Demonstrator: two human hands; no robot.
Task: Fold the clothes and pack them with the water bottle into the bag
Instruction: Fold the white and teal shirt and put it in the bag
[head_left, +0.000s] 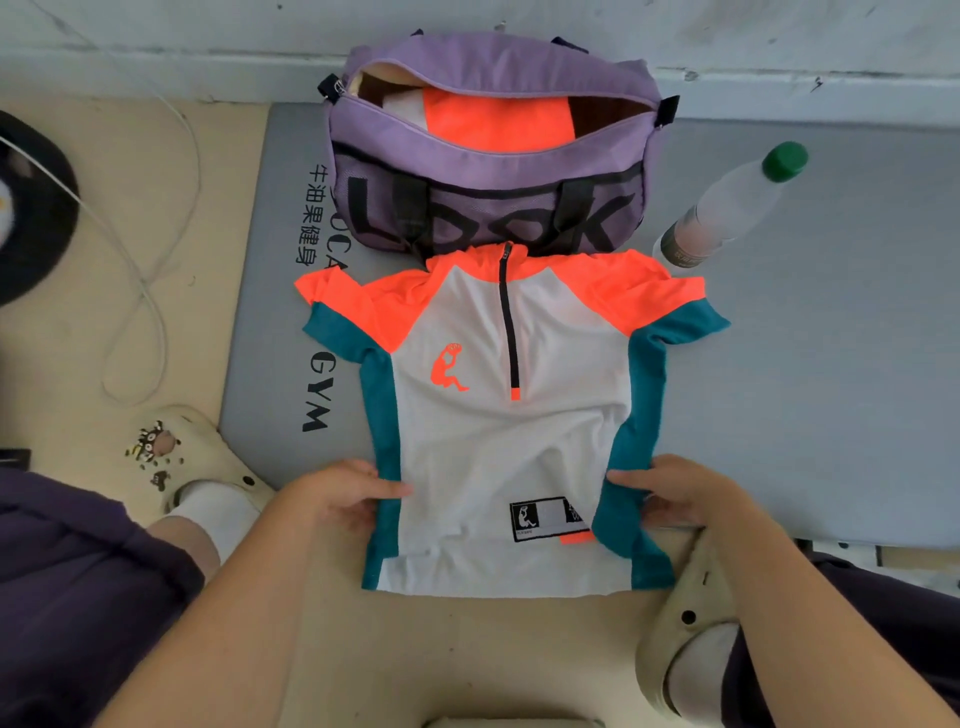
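A white shirt (498, 441) with orange shoulders and teal sides lies flat, front up, on the grey mat. My left hand (343, 493) pinches its lower left edge, thumb on top. My right hand (675, 491) pinches the lower right edge the same way. Behind the shirt stands an open purple bag (488, 156) with an orange folded garment (498, 122) inside. A clear water bottle (727, 208) with a green cap stands to the bag's right.
The grey gym mat (831, 364) runs along a pale wall. My feet in cream clogs (192, 457) sit at both sides of the shirt. A white cable (150, 291) loops on the beige floor at left, near a dark round object (31, 208).
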